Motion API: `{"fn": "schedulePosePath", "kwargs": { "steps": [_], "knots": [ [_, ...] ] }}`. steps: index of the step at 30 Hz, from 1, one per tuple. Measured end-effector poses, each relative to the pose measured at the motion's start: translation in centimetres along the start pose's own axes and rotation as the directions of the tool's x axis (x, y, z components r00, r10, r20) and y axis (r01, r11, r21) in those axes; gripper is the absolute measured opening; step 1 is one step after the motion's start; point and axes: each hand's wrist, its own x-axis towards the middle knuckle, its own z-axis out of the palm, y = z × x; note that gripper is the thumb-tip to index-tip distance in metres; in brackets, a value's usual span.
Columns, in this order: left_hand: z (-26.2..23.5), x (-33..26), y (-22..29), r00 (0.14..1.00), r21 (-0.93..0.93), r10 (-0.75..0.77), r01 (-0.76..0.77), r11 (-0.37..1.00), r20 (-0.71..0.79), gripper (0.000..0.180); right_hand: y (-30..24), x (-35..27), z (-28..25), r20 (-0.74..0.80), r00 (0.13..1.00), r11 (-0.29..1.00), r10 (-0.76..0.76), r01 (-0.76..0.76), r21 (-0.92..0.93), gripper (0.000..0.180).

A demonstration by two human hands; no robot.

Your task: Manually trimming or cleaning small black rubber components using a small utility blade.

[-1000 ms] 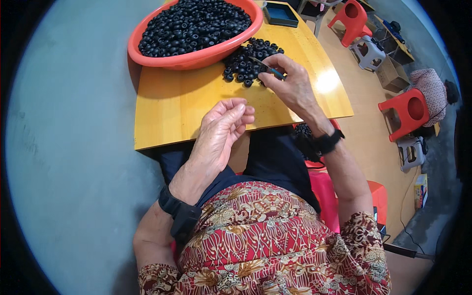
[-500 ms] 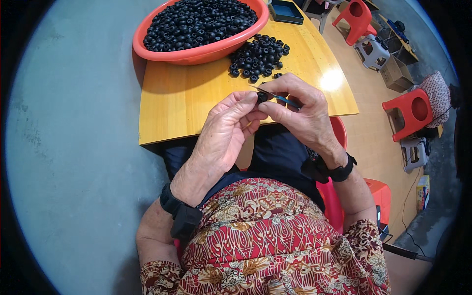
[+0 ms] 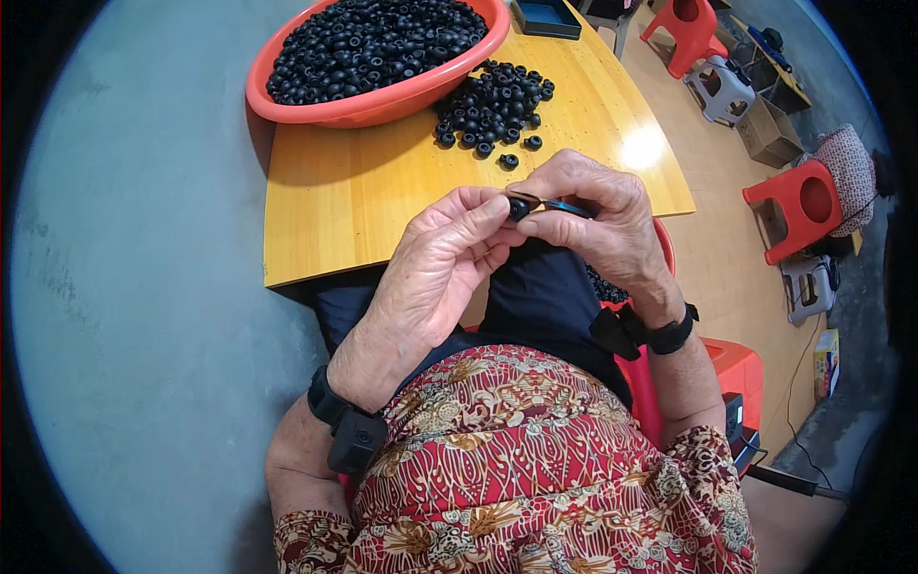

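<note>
Between the thumb and fingertips of my left hand [image 3: 435, 253] is a small round black part [image 3: 517, 209], with a ring-like opening like the loose ones on the table. My right hand [image 3: 598, 225] grips a slim blue-handled tool [image 3: 566, 208] with a thin metal end, which meets the black part. Whether it is a blade, tweezers or snips cannot be made out. Both hands are close together over my lap, just in front of the table edge. A pile of black parts [image 3: 492, 105] lies on the yellow wooden table [image 3: 354, 182] beyond them.
A red basin [image 3: 373, 107] heaped with black parts stands at the table's far left. Behind the pile lies a dark tray [image 3: 547, 19]. Beside my right leg is another red container [image 3: 666, 244] with black parts inside. Red stools [image 3: 794, 210] stand to the right.
Both hands have shifted slightly right and down with the black part. The tool's tip now lies across the part's upper edge, where before it stuck out past it.
</note>
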Motion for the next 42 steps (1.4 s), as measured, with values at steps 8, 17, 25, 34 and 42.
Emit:
{"fn": "schedulePosePath", "kwargs": {
  "steps": [8, 17, 25, 34, 42],
  "knots": [
    [0.5, -0.2, -0.2, 0.993, 0.004, -0.088, 0.088, 0.996, 0.079, 0.015, -0.2, -0.1, -1.7, 0.116, 0.992, 0.98, 0.048, -0.069, 0.188, 0.017],
    [0.9, -0.4, -0.6, 0.993, -0.04, -0.107, 0.109, 0.993, 0.042, 0.014, 0.4, -0.6, -1.0, 0.123, 0.982, 0.914, 0.141, -0.177, 0.364, 0.017],
    [1.3, -0.5, -0.4, 0.998, -0.082, -0.034, 0.038, 0.996, 0.048, 0.014, 0.4, -0.6, -0.5, -0.021, 0.997, 0.988, -0.075, 0.077, 0.132, 0.022],
    [0.9, -0.4, -0.3, 0.997, -0.059, -0.02, 0.024, 0.998, 0.075, 0.019, -0.4, -0.8, 0.3, -0.129, 0.953, 0.955, -0.274, 0.254, -0.154, 0.022],
    [1.4, -0.5, -0.5, 1.0, -0.105, 0.0, 0.001, 0.994, 0.01, 0.023, -1.1, -1.0, 0.4, -0.107, 0.925, 0.888, -0.364, 0.31, -0.341, 0.023]
  ]
}}
